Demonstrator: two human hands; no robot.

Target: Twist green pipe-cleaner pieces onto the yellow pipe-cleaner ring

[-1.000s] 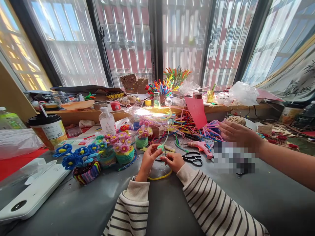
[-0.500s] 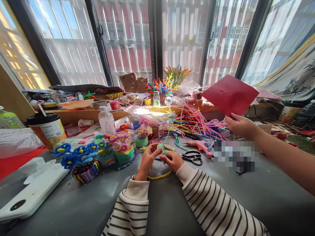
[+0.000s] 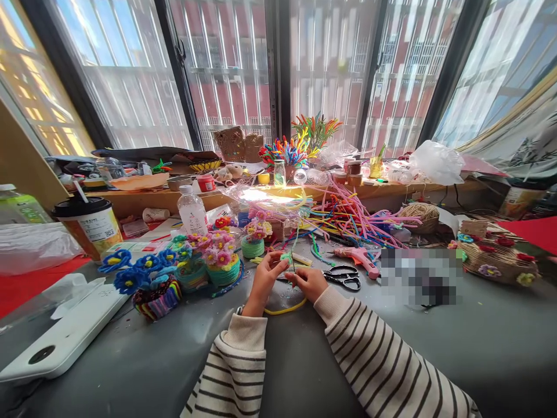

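Near the middle of the grey table (image 3: 183,371), my left hand (image 3: 267,278) pinches a small light green fuzzy piece (image 3: 286,257). Beside it my right hand (image 3: 308,282) has its fingers closed on a thin green stem (image 3: 295,241), which rises upward between the hands. The two hands almost touch. Below them a yellow pipe cleaner (image 3: 285,312) curves on the table. Black scissors (image 3: 343,277) lie just right of my right hand, and a pink glue gun (image 3: 359,258) rests behind them.
Pots of fuzzy flowers (image 3: 150,290) stand on the left, near a white device (image 3: 65,331) and a lidded cup (image 3: 89,226). Behind lies a heap of coloured pipe cleaners (image 3: 348,212). At the right are a twine ball (image 3: 420,217) and a flower-covered brown object (image 3: 500,255).
Another person's hand and the red sheet it held at the right have gone from view, uncovering the twine and the brown object. My hands remain in nearly the same pose.
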